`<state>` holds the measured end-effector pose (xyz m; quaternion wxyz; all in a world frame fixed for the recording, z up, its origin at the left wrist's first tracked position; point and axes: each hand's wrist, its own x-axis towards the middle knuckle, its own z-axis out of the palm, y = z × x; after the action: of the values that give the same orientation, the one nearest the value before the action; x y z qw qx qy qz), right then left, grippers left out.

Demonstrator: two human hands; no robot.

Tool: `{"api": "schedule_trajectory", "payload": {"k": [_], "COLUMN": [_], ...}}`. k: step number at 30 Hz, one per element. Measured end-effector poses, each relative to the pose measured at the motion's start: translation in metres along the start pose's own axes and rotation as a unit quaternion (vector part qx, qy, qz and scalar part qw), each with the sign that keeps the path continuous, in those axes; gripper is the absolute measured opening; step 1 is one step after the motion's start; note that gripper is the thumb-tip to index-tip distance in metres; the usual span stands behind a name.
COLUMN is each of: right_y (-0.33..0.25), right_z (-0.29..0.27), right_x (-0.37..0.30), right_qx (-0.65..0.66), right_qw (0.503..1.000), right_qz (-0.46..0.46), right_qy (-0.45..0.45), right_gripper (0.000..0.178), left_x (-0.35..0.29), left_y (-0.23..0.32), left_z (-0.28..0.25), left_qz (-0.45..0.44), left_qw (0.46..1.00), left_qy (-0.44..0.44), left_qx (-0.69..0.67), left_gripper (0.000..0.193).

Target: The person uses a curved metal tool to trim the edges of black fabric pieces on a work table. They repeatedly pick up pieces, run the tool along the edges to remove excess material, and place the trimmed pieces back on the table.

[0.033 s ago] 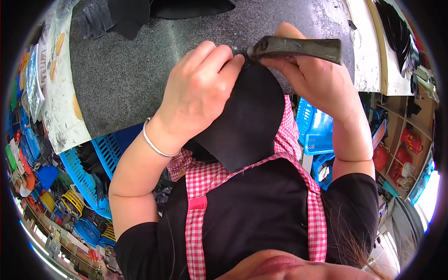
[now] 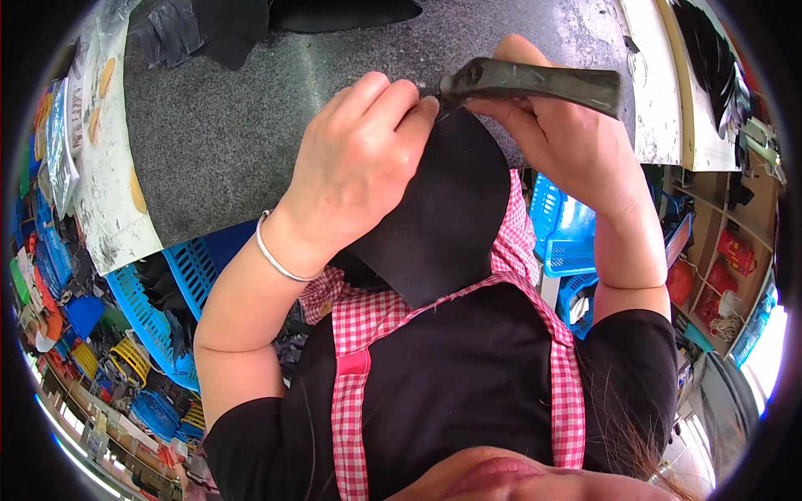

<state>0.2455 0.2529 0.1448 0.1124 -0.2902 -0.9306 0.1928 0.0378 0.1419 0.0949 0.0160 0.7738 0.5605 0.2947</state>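
Note:
A hammer with a long dark metal head (image 2: 543,84) is gripped in my right hand (image 2: 576,146), whose fingers wrap round the handle, mostly hidden behind the head. The small round face of the hammer is over the far tip of a black sheet piece (image 2: 451,200), perhaps leather, at the table's near edge. My left hand (image 2: 359,154) is closed, pinching that far tip between thumb and fingers, right beside the hammer face. The rest of the piece hangs over the table edge toward my checked apron (image 2: 368,321). Whether the hammer touches the piece I cannot tell.
The speckled grey table top (image 2: 217,125) has a pale, stained border (image 2: 109,192) at the left. More black pieces (image 2: 234,33) lie at its far side. Blue plastic baskets (image 2: 159,317) stand below left, and another blue basket (image 2: 572,225) below right. Shelves (image 2: 710,200) rise at the right.
The hammer and my right hand have shifted slightly up and to the right. My left hand and the black piece stay nearly in place.

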Motion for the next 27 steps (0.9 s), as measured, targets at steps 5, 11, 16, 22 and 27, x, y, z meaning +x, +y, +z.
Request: {"api": "schedule_trajectory", "payload": {"k": [5, 11, 16, 22, 27], "right_y": [-0.002, -0.016, -0.021, -0.025, -0.037], "right_z": [0.004, 0.004, 0.010, 0.010, 0.018], "right_x": [0.003, 0.008, 0.015, 0.025, 0.027], "right_qx": [-0.036, -0.068, -0.069, -0.016, -0.028], "right_qw": [0.999, 0.996, 0.996, 0.996, 0.996], "right_qz": [0.002, -0.010, -0.041, -0.073, -0.070], "right_qy": [-0.021, -0.056, -0.048, -0.049, -0.054], "right_gripper": [0.021, 0.024, 0.024, 0.025, 0.025], "left_x": [-0.002, -0.009, -0.018, -0.026, -0.035], "left_y": [-0.020, -0.029, -0.034, -0.043, -0.040], "left_z": [-0.008, -0.018, -0.031, -0.041, -0.047], "left_qz": [-0.014, -0.015, 0.020, 0.015, -0.014], "left_qw": [0.995, 0.994, 0.996, 0.992, 0.993], "left_qy": [-0.013, -0.025, -0.048, -0.059, -0.057], "left_qx": [-0.100, -0.106, -0.068, -0.115, -0.107], "left_gripper": [0.023, 0.017, 0.016, 0.014, 0.015]}}
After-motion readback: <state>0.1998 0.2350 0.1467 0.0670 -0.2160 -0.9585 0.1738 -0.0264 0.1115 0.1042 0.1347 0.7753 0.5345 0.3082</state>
